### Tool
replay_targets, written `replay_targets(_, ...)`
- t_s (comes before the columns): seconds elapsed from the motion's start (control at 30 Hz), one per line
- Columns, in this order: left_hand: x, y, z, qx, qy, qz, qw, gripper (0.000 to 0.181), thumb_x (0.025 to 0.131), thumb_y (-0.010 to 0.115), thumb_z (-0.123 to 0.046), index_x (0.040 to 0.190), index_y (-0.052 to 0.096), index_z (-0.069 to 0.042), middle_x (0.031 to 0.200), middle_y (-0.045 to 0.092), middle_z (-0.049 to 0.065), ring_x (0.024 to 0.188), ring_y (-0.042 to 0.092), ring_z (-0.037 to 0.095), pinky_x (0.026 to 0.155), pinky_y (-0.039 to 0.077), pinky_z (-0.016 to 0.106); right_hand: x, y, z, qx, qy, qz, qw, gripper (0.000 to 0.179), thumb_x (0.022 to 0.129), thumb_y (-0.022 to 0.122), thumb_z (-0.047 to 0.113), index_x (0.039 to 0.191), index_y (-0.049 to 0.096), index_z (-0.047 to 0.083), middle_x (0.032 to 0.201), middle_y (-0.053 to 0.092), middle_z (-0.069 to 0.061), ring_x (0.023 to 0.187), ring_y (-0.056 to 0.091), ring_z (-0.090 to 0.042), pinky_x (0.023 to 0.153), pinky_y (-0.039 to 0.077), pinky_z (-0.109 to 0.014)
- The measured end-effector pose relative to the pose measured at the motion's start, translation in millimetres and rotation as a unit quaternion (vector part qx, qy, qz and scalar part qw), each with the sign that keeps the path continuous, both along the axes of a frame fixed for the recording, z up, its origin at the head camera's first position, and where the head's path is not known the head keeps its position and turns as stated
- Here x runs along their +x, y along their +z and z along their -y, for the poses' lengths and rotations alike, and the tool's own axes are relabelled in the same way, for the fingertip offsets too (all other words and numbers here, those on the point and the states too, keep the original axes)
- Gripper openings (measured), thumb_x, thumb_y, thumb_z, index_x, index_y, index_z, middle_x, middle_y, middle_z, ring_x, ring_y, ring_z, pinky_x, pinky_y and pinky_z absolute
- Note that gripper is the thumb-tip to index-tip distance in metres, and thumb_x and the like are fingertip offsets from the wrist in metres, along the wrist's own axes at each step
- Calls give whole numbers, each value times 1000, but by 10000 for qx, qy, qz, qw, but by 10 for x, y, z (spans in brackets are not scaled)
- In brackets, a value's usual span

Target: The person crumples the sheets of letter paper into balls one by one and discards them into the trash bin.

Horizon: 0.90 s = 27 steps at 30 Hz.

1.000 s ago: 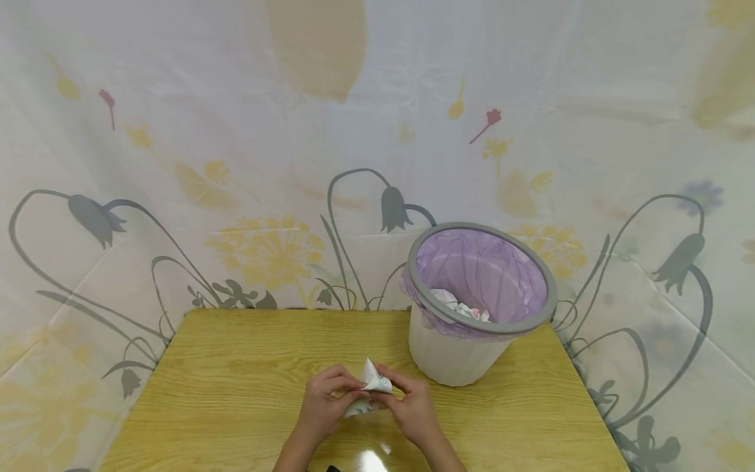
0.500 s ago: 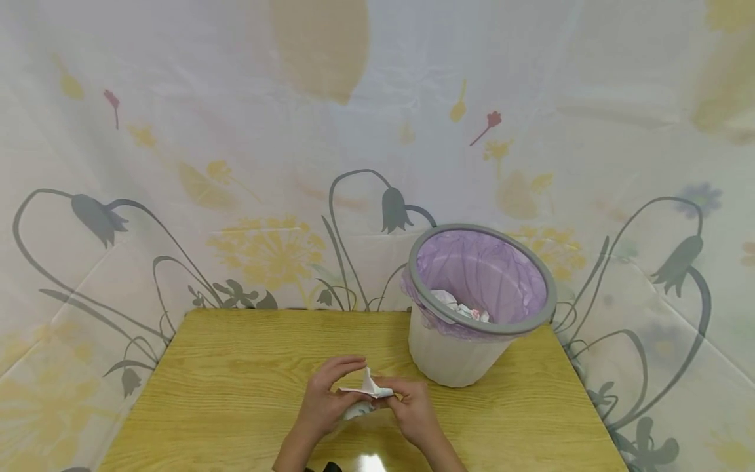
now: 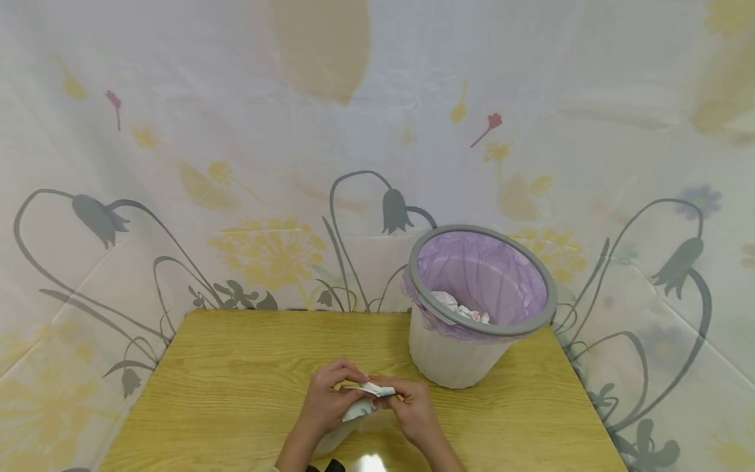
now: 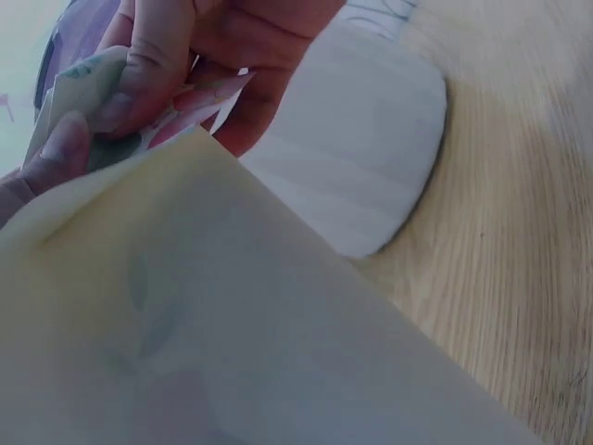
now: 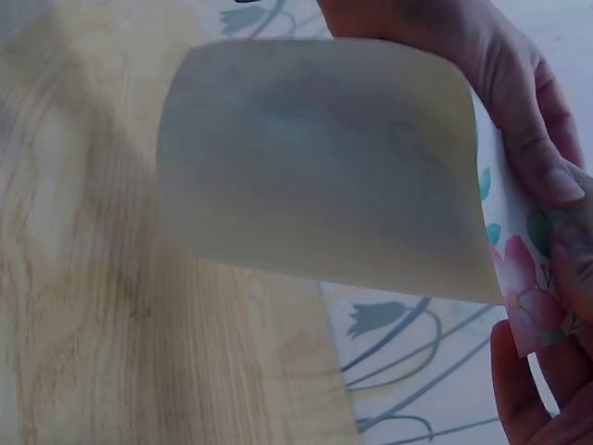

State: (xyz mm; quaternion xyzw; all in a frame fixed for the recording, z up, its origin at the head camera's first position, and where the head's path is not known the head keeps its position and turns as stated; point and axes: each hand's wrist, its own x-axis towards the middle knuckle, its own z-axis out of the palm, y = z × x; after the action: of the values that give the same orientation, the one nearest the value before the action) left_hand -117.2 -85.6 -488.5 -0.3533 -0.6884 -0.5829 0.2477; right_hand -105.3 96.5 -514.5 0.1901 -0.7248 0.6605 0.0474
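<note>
Both hands hold one thin sheet of flower-printed paper (image 3: 360, 409) low over the table. My left hand (image 3: 326, 398) pinches its folded upper part between thumb and fingers. On the other side, my right hand (image 3: 411, 405) pinches the same folded edge, fingertips close to the left ones. In the right wrist view the paper's plain cream side (image 5: 324, 158) curls away from the hands, and a pink flower with green leaves shows by the fingers. The left wrist view has the pale sheet (image 4: 213, 315) hanging large in front, hiding part of the left hand.
A white waste bin (image 3: 451, 357) stands just beyond the right hand. It has a grey rim (image 3: 417, 278) and a purple liner (image 3: 478, 262), with crumpled paper (image 3: 463, 309) inside. A flower-printed cloth (image 3: 265, 131) hangs behind the wooden table (image 3: 248, 354).
The paper's upright tip has folded down under the left fingers, which were lifted half a second ago. More pale sheet now shows below the hands. The bin has not moved.
</note>
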Motion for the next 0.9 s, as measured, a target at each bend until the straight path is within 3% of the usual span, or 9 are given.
replay_targets(0.17, -69, -152, -3, 82, 111, -65, 9999, 29, 60, 82, 23, 73, 69, 0, 74, 65, 12, 65, 65, 23, 61, 55, 22, -23, -133, 6, -415, -161, 8, 9990, 28, 82, 68, -16, 109, 72, -10, 110, 70, -22, 99, 69, -19, 71, 60, -31)
replay_targets(0.27, -113, -258, 11, 46, 213, -111, 9997, 28, 60, 84, 20, 72, 71, -1, 73, 65, 9, 65, 65, 21, 63, 54, 19, -23, -128, -23, -464, 72, -255, 9986, 27, 86, 70, -9, 113, 70, -11, 118, 67, -24, 106, 67, -19, 75, 60, -33)
replay_targets(0.37, -123, -285, 28, 3, 288, -118, 9995, 27, 59, 85, 18, 71, 71, -2, 73, 66, 7, 65, 65, 19, 65, 53, 17, -30, -108, -66, -606, 583, -280, 9961, 29, 92, 66, -6, 120, 65, -13, 128, 59, -30, 113, 64, -20, 82, 58, -37)
replay_targets(0.5, -93, -225, 37, 106, 137, -209, 9996, 29, 56, 85, 20, 69, 71, -2, 72, 65, 8, 64, 64, 22, 65, 54, 18, -45, -79, -104, -1023, 1325, 423, 9850, 33, 100, 56, -2, 129, 55, -17, 133, 48, -40, 111, 65, -20, 82, 58, -39)
replay_targets(0.63, -34, -84, 20, 289, -87, -321, 9990, 31, 53, 83, 25, 68, 70, 2, 70, 65, 12, 63, 64, 26, 66, 55, 20, -64, -79, -123, -1074, 1632, 940, 9762, 39, 102, 53, 1, 137, 48, -16, 135, 46, -42, 110, 65, -18, 83, 58, -37)
replay_targets(0.77, -14, -12, 5, 332, -125, -406, 9985, 31, 52, 82, 26, 68, 70, 2, 70, 65, 12, 63, 64, 27, 67, 55, 20, -78, -82, -148, -1034, 1772, 1158, 9718, 39, 103, 52, 3, 136, 48, -16, 133, 53, -34, 106, 66, -17, 84, 58, -34)
replay_targets(0.9, -23, -37, -2, 362, -159, -489, 9980, 30, 53, 82, 26, 69, 71, 4, 70, 64, 12, 63, 64, 26, 65, 55, 20, -79, -66, -164, -1050, 1836, 1405, 9672, 36, 101, 57, 5, 126, 52, -21, 123, 62, -18, 99, 67, -16, 84, 57, -31)
